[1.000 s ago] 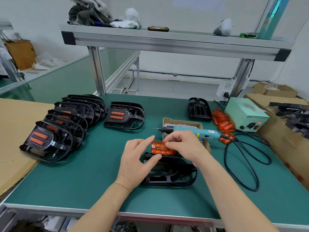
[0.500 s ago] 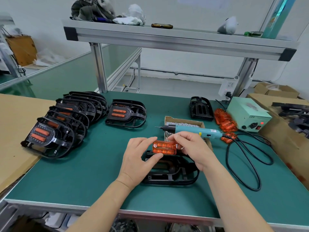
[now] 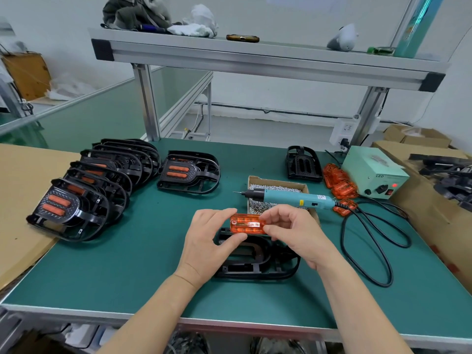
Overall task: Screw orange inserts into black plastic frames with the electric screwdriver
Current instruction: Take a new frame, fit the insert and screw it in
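Both hands hold one orange insert just above the far end of a black plastic frame lying flat on the green mat. My left hand pinches the insert's left end between thumb and fingers. My right hand pinches its right end with curled fingers. The teal electric screwdriver lies across a cardboard box of screws just beyond my hands, bit pointing left. Loose orange inserts are piled to the right of the box.
Several finished frames with orange inserts lean in a row at the left, one more beside them. An empty frame stands at the back. The power supply and its looping black cable lie at the right. Cardboard sheets flank the mat.
The insert has tilted to face me more squarely, and my right fingers have shifted along its right end. Both hands stay over the frame's far end.
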### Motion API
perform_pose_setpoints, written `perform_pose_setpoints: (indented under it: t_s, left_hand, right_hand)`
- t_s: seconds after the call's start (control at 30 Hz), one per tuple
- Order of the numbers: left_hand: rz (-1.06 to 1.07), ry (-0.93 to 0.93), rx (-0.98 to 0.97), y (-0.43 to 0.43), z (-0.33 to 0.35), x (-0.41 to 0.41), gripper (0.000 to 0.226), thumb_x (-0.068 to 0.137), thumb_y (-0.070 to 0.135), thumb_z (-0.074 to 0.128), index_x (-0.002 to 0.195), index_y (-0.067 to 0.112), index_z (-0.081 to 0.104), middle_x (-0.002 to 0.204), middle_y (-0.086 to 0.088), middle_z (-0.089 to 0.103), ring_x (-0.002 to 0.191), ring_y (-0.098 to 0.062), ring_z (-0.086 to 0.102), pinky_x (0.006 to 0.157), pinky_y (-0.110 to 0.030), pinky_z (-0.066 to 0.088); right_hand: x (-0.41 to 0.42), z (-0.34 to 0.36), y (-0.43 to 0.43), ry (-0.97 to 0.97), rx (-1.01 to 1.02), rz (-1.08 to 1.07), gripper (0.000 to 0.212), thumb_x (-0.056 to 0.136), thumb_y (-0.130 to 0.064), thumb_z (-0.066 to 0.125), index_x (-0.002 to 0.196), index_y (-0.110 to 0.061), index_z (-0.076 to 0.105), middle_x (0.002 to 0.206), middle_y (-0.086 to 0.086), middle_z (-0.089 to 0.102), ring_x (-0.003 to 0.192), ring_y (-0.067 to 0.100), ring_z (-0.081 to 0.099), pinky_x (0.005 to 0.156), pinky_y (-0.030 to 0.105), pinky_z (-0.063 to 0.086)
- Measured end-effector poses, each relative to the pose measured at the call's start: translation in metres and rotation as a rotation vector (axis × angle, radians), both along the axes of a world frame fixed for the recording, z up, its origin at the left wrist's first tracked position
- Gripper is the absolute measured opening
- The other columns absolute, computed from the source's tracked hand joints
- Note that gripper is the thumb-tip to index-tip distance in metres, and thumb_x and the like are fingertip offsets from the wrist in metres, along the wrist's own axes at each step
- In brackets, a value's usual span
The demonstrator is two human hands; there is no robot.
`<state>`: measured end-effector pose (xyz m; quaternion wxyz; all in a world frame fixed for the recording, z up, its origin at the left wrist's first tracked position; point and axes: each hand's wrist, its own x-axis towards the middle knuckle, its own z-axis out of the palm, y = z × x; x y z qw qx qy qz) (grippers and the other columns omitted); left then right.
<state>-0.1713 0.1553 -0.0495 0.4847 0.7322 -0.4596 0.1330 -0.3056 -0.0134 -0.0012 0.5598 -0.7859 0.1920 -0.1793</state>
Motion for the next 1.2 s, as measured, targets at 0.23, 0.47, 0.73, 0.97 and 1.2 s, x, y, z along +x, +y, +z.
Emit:
perform_pose_setpoints:
  t_s: [0.23,0.47,0.73,0.97,1.2]
  left_hand:
    - [-0.031,0.09,-0.019,0.003,-0.001,0.001,0.04,0.091,0.043,0.054,0.121,0.02,0.067,0.107,0.012,0.064,0.108,-0.011,0.053,0.097,-0.014,0.036]
    - [0.08,0.591,-0.164,0.001,-0.007,0.019,0.024,0.092,0.005,0.061,0.087,0.027,0.071,0.097,0.002,0.069,0.095,-0.019,0.062,0.085,-0.03,0.046]
    - [0.012,0.461,0.039,0.002,-0.005,0.02,0.036,0.08,0.001,0.072,0.067,0.034,0.071,0.096,0.015,0.065,0.113,-0.01,0.049,0.093,-0.016,0.034]
    - [-0.061,0.408,0.197,0.002,-0.002,0.017,0.018,0.078,0.018,0.081,0.066,0.03,0.073,0.113,0.012,0.058,0.122,0.0,0.036,0.094,0.001,0.019]
    - [-0.205,0.266,0.401,0.0,-0.003,0.017,0.013,0.073,0.038,0.08,0.08,0.037,0.069,0.127,0.013,0.05,0.131,-0.008,0.031,0.11,-0.035,0.03]
  right_hand:
    - [0.004,-0.001,0.005,0.084,-0.157,-0.062,0.014,0.085,-0.003,0.078,0.088,-0.016,0.077,0.079,-0.004,0.075,0.07,0.008,0.067,0.075,0.03,0.058]
    - [0.005,-0.011,0.015,0.181,-0.303,-0.064,0.022,0.082,-0.015,0.082,0.076,-0.035,0.075,0.077,-0.017,0.073,0.072,-0.004,0.062,0.07,0.011,0.043]
    - [0.005,-0.011,0.023,0.284,-0.437,-0.022,0.01,0.084,-0.023,0.082,0.085,-0.033,0.08,0.085,-0.021,0.067,0.09,0.003,0.059,0.081,0.025,0.045]
    - [0.008,-0.009,0.028,0.332,-0.566,-0.011,0.006,0.085,-0.028,0.079,0.09,-0.032,0.08,0.087,-0.01,0.053,0.096,0.014,0.046,0.079,0.03,0.037]
    - [0.008,-0.01,0.026,0.402,-0.625,0.014,0.004,0.083,-0.027,0.078,0.086,-0.03,0.08,0.082,-0.011,0.049,0.089,0.01,0.043,0.072,0.027,0.037]
